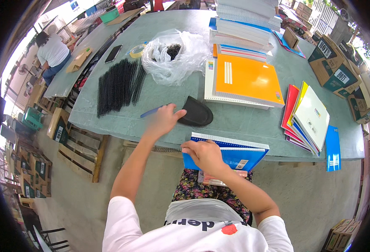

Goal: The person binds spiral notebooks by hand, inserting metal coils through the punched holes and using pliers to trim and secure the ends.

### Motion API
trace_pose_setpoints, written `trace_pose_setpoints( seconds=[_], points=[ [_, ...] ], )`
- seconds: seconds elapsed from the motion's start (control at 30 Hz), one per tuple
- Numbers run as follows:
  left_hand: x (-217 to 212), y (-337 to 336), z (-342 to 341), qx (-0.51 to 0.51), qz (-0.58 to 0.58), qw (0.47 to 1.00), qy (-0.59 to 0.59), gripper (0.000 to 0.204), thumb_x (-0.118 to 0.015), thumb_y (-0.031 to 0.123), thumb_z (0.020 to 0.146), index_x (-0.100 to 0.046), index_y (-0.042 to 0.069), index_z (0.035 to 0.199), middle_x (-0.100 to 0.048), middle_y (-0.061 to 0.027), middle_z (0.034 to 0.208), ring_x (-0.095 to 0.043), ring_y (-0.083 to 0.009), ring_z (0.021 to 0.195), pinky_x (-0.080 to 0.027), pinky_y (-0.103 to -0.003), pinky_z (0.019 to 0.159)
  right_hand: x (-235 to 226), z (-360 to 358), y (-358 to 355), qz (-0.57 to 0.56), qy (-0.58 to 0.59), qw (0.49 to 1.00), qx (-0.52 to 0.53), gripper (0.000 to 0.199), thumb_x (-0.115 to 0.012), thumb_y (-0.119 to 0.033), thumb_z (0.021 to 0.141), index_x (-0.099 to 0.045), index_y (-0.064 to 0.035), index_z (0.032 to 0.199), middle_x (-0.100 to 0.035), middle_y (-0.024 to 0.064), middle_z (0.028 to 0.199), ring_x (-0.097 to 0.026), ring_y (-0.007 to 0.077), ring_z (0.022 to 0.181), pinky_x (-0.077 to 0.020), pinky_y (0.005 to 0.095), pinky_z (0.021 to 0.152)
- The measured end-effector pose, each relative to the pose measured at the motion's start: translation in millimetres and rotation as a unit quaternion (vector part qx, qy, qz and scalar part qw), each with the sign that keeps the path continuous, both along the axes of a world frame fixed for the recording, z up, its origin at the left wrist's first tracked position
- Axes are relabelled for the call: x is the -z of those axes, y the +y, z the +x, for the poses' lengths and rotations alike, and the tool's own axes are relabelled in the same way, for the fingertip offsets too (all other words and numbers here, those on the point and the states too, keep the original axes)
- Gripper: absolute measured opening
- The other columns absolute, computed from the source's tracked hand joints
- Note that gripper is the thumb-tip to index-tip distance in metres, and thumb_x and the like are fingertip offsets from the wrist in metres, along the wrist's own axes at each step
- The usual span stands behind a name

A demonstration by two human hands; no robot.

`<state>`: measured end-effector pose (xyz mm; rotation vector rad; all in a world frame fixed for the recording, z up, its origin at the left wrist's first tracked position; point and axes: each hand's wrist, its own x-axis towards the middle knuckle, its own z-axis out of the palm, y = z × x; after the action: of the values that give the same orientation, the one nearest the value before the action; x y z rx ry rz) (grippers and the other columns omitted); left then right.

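Observation:
My right hand (208, 156) grips the left end of a blue notebook (239, 156), held upright at the table's near edge with its punched page edges uppermost. A dark wire coil (166, 149) sticks out leftward from the corner where my fingers pinch. My left hand (164, 119), partly smeared by motion, is over the table beside a slim blue pen-like tool (150, 111). Its thumb points at a black, rounded pad (196, 112), close to its edge. Whether the fingers grasp the blue tool, I cannot tell. Below the notebook, a reddish bundle (224, 178) is near my lap.
Black plastic coils (120, 86) lie left on the table (92, 113). Nearby are a phone (113, 53), tape (137, 51) and plastic bag (180, 63). An orange notebook (248, 80) fronts tall page stacks; coloured notebooks (308, 115) lean right. A person (54, 54) sits far left.

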<state>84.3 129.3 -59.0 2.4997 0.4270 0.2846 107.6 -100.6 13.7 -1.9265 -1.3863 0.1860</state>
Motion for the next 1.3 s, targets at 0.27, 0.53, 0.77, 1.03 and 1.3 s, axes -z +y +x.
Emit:
trace_pose_setpoints(
  seconds=[0.27, 0.53, 0.77, 1.03, 1.3],
  points=[
    [-121.6, -59.5, 5.2, -0.117, -0.127, 0.969, -0.177, 0.048, -0.07, 0.02, 0.076, -0.045, -0.001, 0.111, -0.054, -0.0131, 0.093, -0.055, -0.0261, 0.093, -0.044, -0.039, 0.083, 5.1, 11.8, -2.6, 0.105, 0.01, 0.993, 0.052, 0.022, -0.064, -0.011, 0.076, -0.057, -0.0056, 0.095, -0.056, 0.0137, 0.086, -0.057, 0.0328, 0.08, -0.0471, 0.0409, 0.066],
    [-107.0, -125.3, -124.7, -0.027, 0.087, 0.988, -0.124, 0.043, -0.063, 0.008, 0.077, -0.055, 0.008, 0.119, -0.06, -0.0118, 0.092, -0.057, -0.0268, 0.084, -0.047, -0.035, 0.074, -2.9, 13.1, -29.4, -0.042, -0.061, 0.995, 0.068, 0.017, -0.064, -0.019, 0.077, -0.06, -0.006, 0.086, -0.061, 0.0109, 0.074, -0.06, 0.0299, 0.072, -0.0469, 0.0395, 0.061],
    [-54.7, -122.7, -119.4, 0.05, 0.045, 0.998, 0.006, 0.039, -0.057, 0.004, 0.078, -0.061, 0.015, 0.115, -0.062, -0.0098, 0.09, -0.059, -0.0264, 0.079, -0.049, -0.037, 0.069, 5.4, 25.1, -53.8, 0.0, -0.104, 0.993, 0.06, 0.015, -0.064, -0.016, 0.074, -0.062, -0.0096, 0.088, -0.062, 0.007, 0.072, -0.06, 0.0258, 0.067, -0.0449, 0.0383, 0.06],
    [-36.9, -116.8, -109.3, 0.076, 0.101, 0.991, -0.041, 0.042, -0.06, 0.002, 0.075, -0.063, 0.025, 0.111, -0.062, -0.0087, 0.09, -0.062, -0.0255, 0.079, -0.052, -0.036, 0.066, 18.2, 31.3, -51.3, 0.03, -0.073, 0.995, 0.065, 0.013, -0.064, -0.016, 0.073, -0.064, -0.0119, 0.085, -0.062, 0.0051, 0.068, -0.061, 0.0239, 0.064, -0.0449, 0.0359, 0.058],
    [-60.7, -119.5, -107.5, 0.06, 0.044, 0.99, -0.122, 0.034, -0.062, 0.006, 0.072, -0.067, 0.017, 0.104, -0.063, -0.0106, 0.089, -0.062, -0.0226, 0.079, -0.051, -0.034, 0.07, 18.6, 31.3, -48.3, 0.035, -0.081, 0.994, 0.066, 0.011, -0.065, -0.018, 0.073, -0.065, -0.0111, 0.082, -0.063, 0.005, 0.068, -0.062, 0.0226, 0.064, -0.0456, 0.0351, 0.057]
  ],
)
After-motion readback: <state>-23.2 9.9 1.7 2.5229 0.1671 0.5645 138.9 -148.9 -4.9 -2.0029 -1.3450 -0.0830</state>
